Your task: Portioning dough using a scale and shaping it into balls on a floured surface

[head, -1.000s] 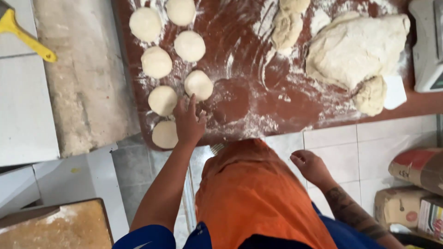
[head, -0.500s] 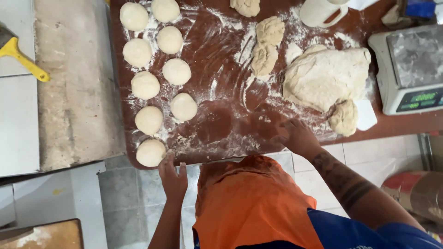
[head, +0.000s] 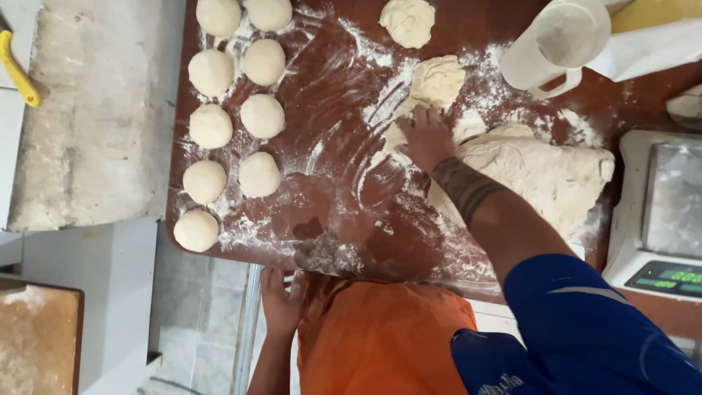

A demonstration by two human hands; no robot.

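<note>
Since the earlier frame, the right hand point(head: 426, 137) has moved from the table's near edge out to the middle of the table, and the left hand point(head: 281, 298) has stayed below the near edge.

Right hand: flat, fingers spread and extended, palm down on a small dough piece point(head: 436, 80) and the floured surface just beside it. It clamps nothing. The forearm crosses over the near side of the dough mass point(head: 545, 172), which lies toward the right edge of the table point(head: 336, 197).

Left hand: fingers loosely open, resting against the near edge of the table beside the orange apron point(head: 380, 340). It holds nothing.

Hands are well apart.

Dough balls point(head: 262, 115): nine, in two rows along the left edge, running from the far left corner down to the near left corner, each apart from its neighbours. One further rough lump point(head: 408, 20) sits at the far edge, near the middle.

Flour is smeared across the table centre, with a small heap point(head: 325, 254) at the near edge.

White jug point(head: 556, 40) stands at the far edge, right of centre, near the dough mass. Scale point(head: 662, 212) sits at the right edge, display lit. Yellow-handled tool point(head: 18, 69) lies on the counter well to the left of the table.
</note>
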